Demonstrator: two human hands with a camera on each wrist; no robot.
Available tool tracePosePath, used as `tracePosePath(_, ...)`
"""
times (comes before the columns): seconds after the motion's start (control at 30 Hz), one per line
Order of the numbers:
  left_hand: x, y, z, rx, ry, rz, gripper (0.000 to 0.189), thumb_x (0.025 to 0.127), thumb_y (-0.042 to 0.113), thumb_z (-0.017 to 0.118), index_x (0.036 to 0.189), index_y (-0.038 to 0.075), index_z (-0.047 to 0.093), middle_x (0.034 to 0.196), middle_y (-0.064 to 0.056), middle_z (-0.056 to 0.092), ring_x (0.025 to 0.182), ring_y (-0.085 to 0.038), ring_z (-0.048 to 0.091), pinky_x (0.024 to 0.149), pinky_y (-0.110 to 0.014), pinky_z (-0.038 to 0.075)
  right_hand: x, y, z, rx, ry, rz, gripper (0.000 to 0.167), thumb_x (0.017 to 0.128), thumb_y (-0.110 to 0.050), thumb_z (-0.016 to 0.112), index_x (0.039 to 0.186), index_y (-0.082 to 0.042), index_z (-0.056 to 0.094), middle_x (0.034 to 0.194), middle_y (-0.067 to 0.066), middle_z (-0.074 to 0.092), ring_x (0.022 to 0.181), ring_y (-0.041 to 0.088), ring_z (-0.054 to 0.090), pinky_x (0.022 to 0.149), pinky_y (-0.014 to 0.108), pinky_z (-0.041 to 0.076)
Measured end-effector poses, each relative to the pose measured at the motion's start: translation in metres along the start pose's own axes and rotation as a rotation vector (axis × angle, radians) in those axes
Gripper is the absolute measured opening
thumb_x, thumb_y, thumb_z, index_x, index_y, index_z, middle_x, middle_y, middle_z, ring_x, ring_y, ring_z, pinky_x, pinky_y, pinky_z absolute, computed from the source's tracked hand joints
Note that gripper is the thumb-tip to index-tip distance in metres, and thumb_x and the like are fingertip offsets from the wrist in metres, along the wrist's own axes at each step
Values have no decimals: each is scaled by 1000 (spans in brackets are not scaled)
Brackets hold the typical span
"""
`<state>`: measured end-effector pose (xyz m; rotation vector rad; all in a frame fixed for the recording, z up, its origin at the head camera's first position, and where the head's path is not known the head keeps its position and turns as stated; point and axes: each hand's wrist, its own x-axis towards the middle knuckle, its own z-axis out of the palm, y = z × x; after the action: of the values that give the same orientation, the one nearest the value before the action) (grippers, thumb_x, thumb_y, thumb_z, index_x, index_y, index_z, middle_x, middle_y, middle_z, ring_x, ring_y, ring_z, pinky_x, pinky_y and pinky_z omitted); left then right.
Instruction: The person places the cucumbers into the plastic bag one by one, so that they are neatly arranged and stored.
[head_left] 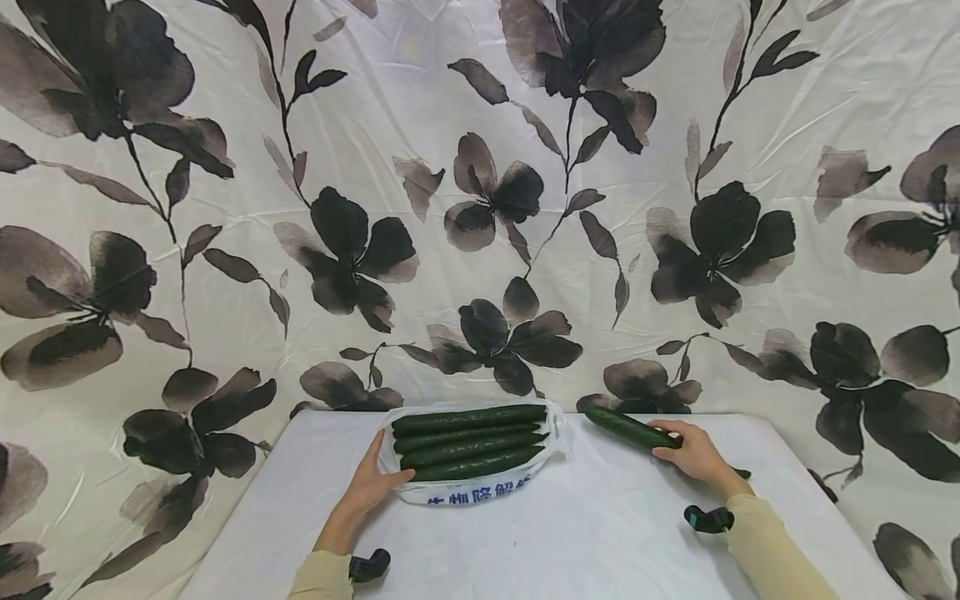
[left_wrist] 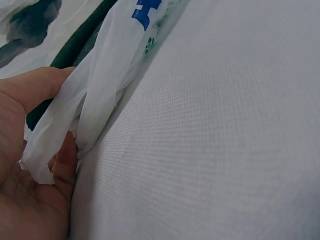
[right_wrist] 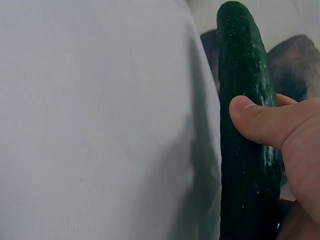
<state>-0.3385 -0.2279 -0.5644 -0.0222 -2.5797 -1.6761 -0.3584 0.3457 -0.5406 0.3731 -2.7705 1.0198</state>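
Observation:
Several dark green cucumbers point(head_left: 472, 437) lie side by side, lengthwise across a white plastic bag point(head_left: 480, 493) with blue printing. At the bag's left end, my left hand point(head_left: 372, 485) holds it with the thumb at the nearest cucumber's end. The left wrist view shows the bag's loose white plastic point(left_wrist: 95, 105) between thumb and fingers. To the right, my right hand point(head_left: 697, 454) grips a single long cucumber point(head_left: 622, 427) around its middle, thumb across the top. That cucumber point(right_wrist: 245, 60) slants with its far end toward the back; the fingers beneath it are mostly hidden.
Both hands work over a white-covered table point(head_left: 525, 550). Its back edge runs just behind the bag, against a hanging cloth point(head_left: 420, 250) with dark flowers. A dark device point(head_left: 370, 567) sits at the left wrist, another device point(head_left: 708, 519) at the right.

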Motion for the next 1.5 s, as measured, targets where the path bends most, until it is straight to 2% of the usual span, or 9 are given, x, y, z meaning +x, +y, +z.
tracePosePath(0.13, -1, 1, 0, -4, -3, -1, 105, 76, 10, 82, 155, 4, 13, 158, -24, 16, 143, -43, 12, 113, -59, 13, 1, -12, 2, 39, 18, -30, 47, 82, -13, 79, 126, -7, 64, 127, 20, 60, 115, 41, 54, 91, 57, 45)
tracePosePath(0.27, -2, 2, -1, -8, -3, -2, 104, 76, 10, 82, 155, 3, 14, 157, -24, 16, 143, -43, 12, 114, -58, 13, 2, -26, 4, 49, 33, -109, 48, 80, -7, 79, 126, -6, 64, 125, 18, 62, 119, 42, 53, 99, 58, 40)
tracePosePath(0.37, -1, 1, 0, -5, -7, -8, 104, 77, 11, 82, 155, 4, 13, 158, -23, 16, 144, -42, 12, 114, -58, 13, 3, -37, 6, 37, 40, -164, 49, 78, -5, 80, 125, -6, 65, 121, 14, 64, 114, 38, 56, 97, 56, 42)
tracePosePath(0.5, -1, 0, 0, 3, -8, -14, 104, 77, 11, 82, 155, 5, 13, 158, -22, 16, 144, -42, 12, 114, -57, 13, 4, -51, 11, 20, 38, -209, 50, 77, -4, 81, 124, -8, 66, 114, 8, 65, 103, 30, 60, 85, 50, 48)
tracePosePath(0.8, -2, -2, 0, 10, -4, -25, 105, 77, 12, 82, 155, 4, 12, 158, -24, 15, 143, -43, 11, 113, -59, 13, 11, -81, 28, 20, 24, -261, 51, 73, -5, 84, 121, -16, 69, 105, 0, 64, 94, 20, 60, 82, 45, 50)
tracePosePath(1.1, 0, -1, 1, 8, -6, -25, 105, 77, 12, 82, 155, 5, 12, 158, -23, 16, 143, -43, 12, 113, -59, 13, 23, -112, 52, 5, -5, -352, 51, 74, -8, 84, 120, -23, 69, 110, -1, 63, 98, 22, 58, 84, 47, 48)
tracePosePath(1.37, -1, 1, 0, -7, -20, -23, 105, 78, 12, 81, 156, 5, 11, 159, -22, 13, 144, -42, 9, 114, -59, 12, 35, -137, 73, 0, -40, -407, 49, 76, -9, 83, 121, -23, 69, 109, -3, 62, 99, 20, 57, 82, 45, 50)
tracePosePath(1.5, -1, 3, 0, 0, -14, -16, 105, 78, 12, 82, 155, 4, 11, 158, -23, 14, 144, -43, 10, 114, -59, 12, 40, -147, 81, 3, -65, -406, 49, 78, -11, 82, 122, -26, 68, 113, -3, 63, 104, 22, 57, 89, 54, 44)
